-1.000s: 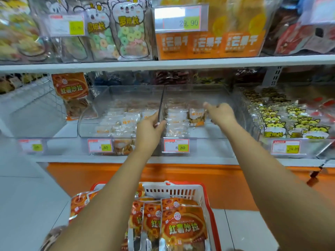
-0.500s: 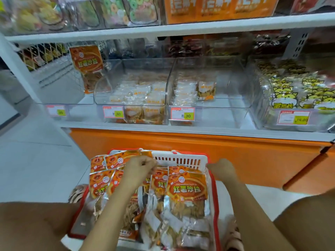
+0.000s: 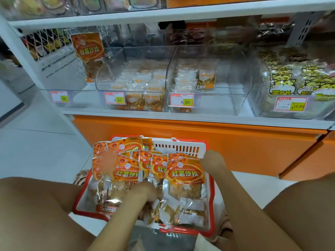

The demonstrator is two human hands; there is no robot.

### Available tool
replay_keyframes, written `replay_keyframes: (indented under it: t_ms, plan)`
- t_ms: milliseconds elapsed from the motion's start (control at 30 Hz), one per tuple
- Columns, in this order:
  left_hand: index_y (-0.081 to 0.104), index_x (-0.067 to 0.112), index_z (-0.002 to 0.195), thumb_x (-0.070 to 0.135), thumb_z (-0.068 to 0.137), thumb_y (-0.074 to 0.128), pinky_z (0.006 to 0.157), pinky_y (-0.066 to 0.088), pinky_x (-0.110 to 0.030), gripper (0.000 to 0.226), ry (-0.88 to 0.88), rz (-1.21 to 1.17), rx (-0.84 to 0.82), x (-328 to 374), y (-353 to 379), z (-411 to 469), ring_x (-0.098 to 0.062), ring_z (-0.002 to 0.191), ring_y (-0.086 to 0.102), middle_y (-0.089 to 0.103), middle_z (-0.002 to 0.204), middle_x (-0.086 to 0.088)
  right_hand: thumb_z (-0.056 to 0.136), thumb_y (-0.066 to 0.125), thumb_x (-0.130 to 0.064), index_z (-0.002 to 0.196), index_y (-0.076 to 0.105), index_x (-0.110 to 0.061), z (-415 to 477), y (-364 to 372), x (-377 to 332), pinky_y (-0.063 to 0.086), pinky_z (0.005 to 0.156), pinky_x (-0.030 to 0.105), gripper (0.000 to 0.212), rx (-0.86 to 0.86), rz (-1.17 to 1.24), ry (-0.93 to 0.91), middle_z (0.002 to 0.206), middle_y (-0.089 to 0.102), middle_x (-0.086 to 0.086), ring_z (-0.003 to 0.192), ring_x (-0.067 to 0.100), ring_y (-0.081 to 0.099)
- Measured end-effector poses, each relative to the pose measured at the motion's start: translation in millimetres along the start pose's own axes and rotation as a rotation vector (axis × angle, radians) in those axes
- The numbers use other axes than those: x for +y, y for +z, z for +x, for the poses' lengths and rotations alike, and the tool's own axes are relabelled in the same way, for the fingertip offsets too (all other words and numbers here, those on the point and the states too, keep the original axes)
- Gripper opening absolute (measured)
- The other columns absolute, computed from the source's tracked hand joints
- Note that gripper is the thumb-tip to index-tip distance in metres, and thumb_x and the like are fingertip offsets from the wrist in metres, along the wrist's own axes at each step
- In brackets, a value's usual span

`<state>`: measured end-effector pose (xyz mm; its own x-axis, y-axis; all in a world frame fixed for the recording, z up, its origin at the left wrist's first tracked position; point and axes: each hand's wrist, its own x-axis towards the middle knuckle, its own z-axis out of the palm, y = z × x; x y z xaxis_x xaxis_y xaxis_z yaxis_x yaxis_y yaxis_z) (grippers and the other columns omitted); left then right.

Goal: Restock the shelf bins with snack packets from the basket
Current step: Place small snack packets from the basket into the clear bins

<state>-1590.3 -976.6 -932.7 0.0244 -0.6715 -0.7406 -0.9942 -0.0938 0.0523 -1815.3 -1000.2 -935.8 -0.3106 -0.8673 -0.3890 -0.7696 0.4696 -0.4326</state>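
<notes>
You have just brought both hands down from the shelf to the red plastic basket with the white slotted wall [image 3: 181,146], so one trip is over and the next pick is starting. Your left hand [image 3: 143,192] has pushed deeper since half a second ago and now sits in the middle of the basket, down among the orange and silver snack packets [image 3: 184,175]. Its fingers curl downward, but the tips are hidden, so I cannot tell if they have hold of a packet yet. Your right hand [image 3: 212,160] is at the right edge of the basket, behind the front packet. Its fingers are hidden too, so I cannot tell if they are gripping anything. The basket is still packed with these packets, standing and leaning on each other, so I think there is a lot of work left. Up and left of the basket is a clear plastic bin [image 3: 81,98] with only one tall orange packet [image 3: 88,51] standing in it. It looks the same as yours, so this bin likely wants them. Straight above the basket, a second clear bin [image 3: 132,51] holds many small see-through packets. Just right of it, a third clear bin [image 3: 226,98] holds only a few and has lots of room. Up and far right of the basket, a fourth clear bin [image 3: 261,84] is full of yellow cat-face packets [image 3: 282,84].
</notes>
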Motion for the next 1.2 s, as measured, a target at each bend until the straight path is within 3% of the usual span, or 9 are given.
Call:
replay_keyframes:
  t_ms: [167,300,433,533,667,800,1000,1100,1200]
  plan:
    - [0.056,0.0,0.112,0.036,0.096,0.051,0.069,0.059,-0.032,0.039,0.001,-0.545,-0.13,-4.2,-36.4,-25.0,-0.027,0.072,0.068,0.064,0.11,-0.022,0.095,0.056,-0.03,0.09,0.057,-0.014,-9.2,-12.4,-5.9,0.042,0.049,0.016,0.017,-0.088,0.088,-0.009,0.089,0.063,0.0,0.064,0.009,0.058]
    - [0.066,0.004,0.087,0.019,0.093,0.048,0.063,0.059,-0.031,0.024,0.114,-0.836,0.018,-23.1,-67.9,-38.0,-0.015,0.051,0.06,0.066,0.082,-0.012,0.097,0.052,-0.036,0.122,0.059,-0.006,-26.5,-24.5,-28.9,0.052,0.077,0.031,0.04,-0.068,0.206,-0.154,0.123,0.062,0.009,0.107,0.025,0.061]
    - [0.061,0.013,0.081,0.008,0.094,0.042,0.056,0.046,-0.024,0.023,0.374,-1.283,0.043,-19.8,-75.3,-44.8,-0.016,0.06,0.052,0.05,0.067,-0.006,0.093,0.051,-0.05,0.13,0.056,-0.014,-43.3,-28.1,-56.6,0.053,0.092,0.032,0.053,-0.273,0.633,-0.326,0.125,0.061,0.003,0.104,0.016,0.063]
    - [0.059,0.011,0.082,0.0,0.09,0.048,0.068,0.045,-0.032,0.017,0.475,-1.491,0.068,-7.4,-71.8,-42.2,-0.017,0.064,0.045,0.044,0.062,-0.003,0.092,0.055,-0.048,0.11,0.066,-0.021,-50.2,-25.2,-70.3,0.052,0.094,0.031,0.034,-0.34,0.758,-0.4,0.112,0.068,-0.003,0.1,0.012,0.065]
    - [0.057,0.01,0.081,0.003,0.092,0.052,0.063,0.046,-0.028,0.014,0.54,-1.543,0.197,10.3,-70.5,-47.6,-0.015,0.065,0.054,0.057,0.066,0.0,0.09,0.062,-0.038,0.088,0.07,-0.018,-48.1,-22.0,-74.4,0.05,0.094,0.046,0.022,-0.114,0.897,-0.379,0.088,0.072,0.0,0.091,0.02,0.068]
    - [0.071,0.011,0.092,0.028,0.095,0.054,0.063,0.052,-0.029,0.024,0.522,-1.546,0.415,30.9,-72.6,-48.5,-0.016,0.069,0.067,0.072,0.081,-0.007,0.092,0.06,-0.032,0.091,0.063,-0.014,-50.8,-29.9,-79.1,0.053,0.085,0.045,0.018,0.041,0.858,-0.456,0.09,0.067,0.004,0.086,0.022,0.066]
    - [0.073,0.008,0.095,0.032,0.096,0.051,0.058,0.053,-0.024,0.032,0.588,-1.522,0.481,46.7,-84.4,-50.1,-0.02,0.073,0.068,0.074,0.085,-0.011,0.096,0.054,-0.034,0.079,0.053,-0.014,-58.7,-44.6,-79.1,0.048,0.07,0.04,0.026,0.023,1.027,-0.464,0.068,0.059,0.002,0.069,0.02,0.059]
    - [0.075,0.013,0.094,0.034,0.095,0.052,0.061,0.055,-0.025,0.031,0.623,-1.505,0.541,54.6,-94.4,-52.0,-0.018,0.074,0.071,0.075,0.084,-0.007,0.09,0.061,-0.039,0.086,0.061,-0.011,-60.3,-55.9,-76.1,0.053,0.072,0.042,0.028,0.013,0.95,-0.48,0.081,0.066,0.008,0.078,0.021,0.065]
    - [0.075,0.014,0.084,0.033,0.094,0.056,0.062,0.055,-0.023,0.029,0.673,-1.435,0.597,63.0,-113.3,-55.6,-0.016,0.072,0.071,0.075,0.079,-0.006,0.083,0.071,-0.033,0.088,0.069,-0.009,-59.8,-73.3,-72.6,0.055,0.07,0.026,0.025,0.013,0.856,-0.511,0.084,0.071,0.005,0.078,0.011,0.068]
